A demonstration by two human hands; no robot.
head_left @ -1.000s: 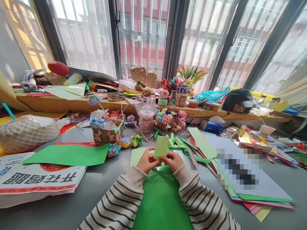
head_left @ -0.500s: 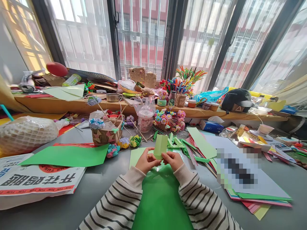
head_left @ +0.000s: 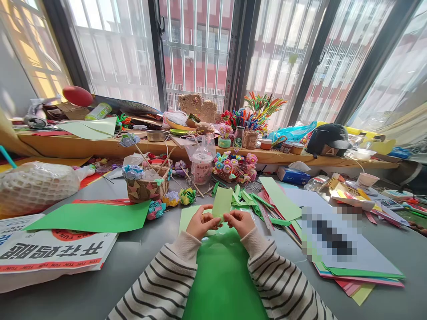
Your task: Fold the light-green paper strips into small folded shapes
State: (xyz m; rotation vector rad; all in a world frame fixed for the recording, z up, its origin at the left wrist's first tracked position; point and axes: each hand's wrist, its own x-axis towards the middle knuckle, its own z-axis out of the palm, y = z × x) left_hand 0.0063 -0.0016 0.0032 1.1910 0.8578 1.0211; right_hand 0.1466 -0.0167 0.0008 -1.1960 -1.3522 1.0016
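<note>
A small light green paper rectangle stands upright between my two hands, just above the dark green sheet or mat in front of me. My left hand pinches its lower left corner between thumb and fingers. At the lower right corner, my right hand grips the same paper, its fingertips close to those of the left. Another light green sheet lies flat behind my left hand. Just beyond the held paper are several folded green paper strips.
Left of me, a bright green sheet rests on a white printed bag. A cardboard basket with paper flowers and a lidded plastic cup stand behind. To the right lies a stack of coloured paper.
The held paper's centre crease shows less now, and its face looks flatter. Both hands stay nearly in place, still pinching the lower edge.
</note>
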